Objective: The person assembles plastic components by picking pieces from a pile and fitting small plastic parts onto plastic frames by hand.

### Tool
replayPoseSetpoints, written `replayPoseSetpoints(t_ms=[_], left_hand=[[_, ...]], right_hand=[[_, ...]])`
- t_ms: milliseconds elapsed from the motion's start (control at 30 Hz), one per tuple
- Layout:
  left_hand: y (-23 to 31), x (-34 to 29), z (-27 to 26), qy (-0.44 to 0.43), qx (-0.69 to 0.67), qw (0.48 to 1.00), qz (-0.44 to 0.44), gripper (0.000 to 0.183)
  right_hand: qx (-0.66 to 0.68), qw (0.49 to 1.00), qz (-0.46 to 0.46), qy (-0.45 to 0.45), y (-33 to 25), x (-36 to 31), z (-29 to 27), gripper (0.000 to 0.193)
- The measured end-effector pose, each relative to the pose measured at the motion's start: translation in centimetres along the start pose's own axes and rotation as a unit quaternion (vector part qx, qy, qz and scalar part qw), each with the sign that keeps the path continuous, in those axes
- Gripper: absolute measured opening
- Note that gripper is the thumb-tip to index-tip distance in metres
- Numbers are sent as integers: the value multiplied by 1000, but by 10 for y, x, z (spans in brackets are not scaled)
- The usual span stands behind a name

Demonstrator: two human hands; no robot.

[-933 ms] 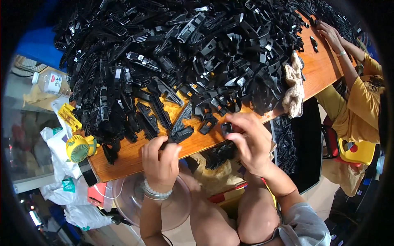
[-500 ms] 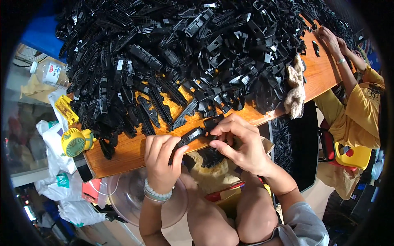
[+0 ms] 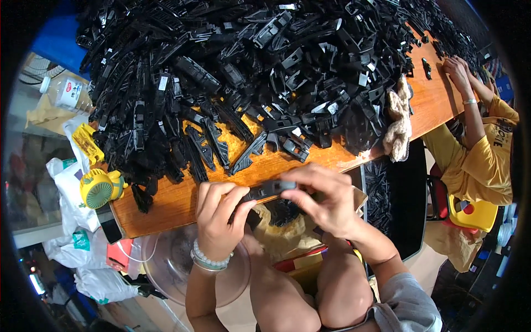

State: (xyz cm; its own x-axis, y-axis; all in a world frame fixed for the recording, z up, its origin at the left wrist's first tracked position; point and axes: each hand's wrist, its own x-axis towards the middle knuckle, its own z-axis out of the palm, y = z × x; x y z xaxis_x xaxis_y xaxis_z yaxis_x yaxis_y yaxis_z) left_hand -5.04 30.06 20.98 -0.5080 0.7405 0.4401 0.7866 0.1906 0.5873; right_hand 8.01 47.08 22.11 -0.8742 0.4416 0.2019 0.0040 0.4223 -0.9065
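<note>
Just over the table's front edge, my left hand (image 3: 217,213) is closed around one end of a long black plastic part (image 3: 259,192). My right hand (image 3: 327,203) is at the part's other end, thumb and index finger pinched on a dark piece there. Motion blurs those fingertips, and I cannot tell whether that piece is separate or joined to the part. A bead bracelet (image 3: 210,259) circles my left wrist. Beyond my hands, a large heap of black plastic parts (image 3: 221,72) covers most of the wooden table (image 3: 160,206).
At the left are a yellow-green fan (image 3: 100,188), a plastic bottle (image 3: 69,93) and white bags (image 3: 105,285). A clear basin (image 3: 191,282) sits below. A knitted glove or cloth (image 3: 398,119) lies right, above a dark bin (image 3: 406,205). A co-worker's hands (image 3: 458,74) rest at the far right.
My right hand has brought its dark piece down against the end of the long part, which now lies flatter. The co-worker's hands have shifted slightly right and down.
</note>
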Motion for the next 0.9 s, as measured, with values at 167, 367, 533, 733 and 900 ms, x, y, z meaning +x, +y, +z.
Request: replayPoseSetpoints(t_ms=[167,367,533,733,900], left_hand=[[-5,-1,0,-6,-13,1000,-13,28],[-2,4,-1,-31,-19,999,2,23],[1,8,4,-45,-18,999,18,21],[2,21,-5,12,17,998,60,39],[2,37,10,2,185,977,104,31]], right_hand=[[-41,997,-60,-16,11,2,-2,26],[-57,994,-84,-34,8,11,-1,24],[-110,988,-103,-19,7,4,6,24],[-86,989,-118,16,9,8,-12,23],[-298,945,-103,90,15,27,2,27]])
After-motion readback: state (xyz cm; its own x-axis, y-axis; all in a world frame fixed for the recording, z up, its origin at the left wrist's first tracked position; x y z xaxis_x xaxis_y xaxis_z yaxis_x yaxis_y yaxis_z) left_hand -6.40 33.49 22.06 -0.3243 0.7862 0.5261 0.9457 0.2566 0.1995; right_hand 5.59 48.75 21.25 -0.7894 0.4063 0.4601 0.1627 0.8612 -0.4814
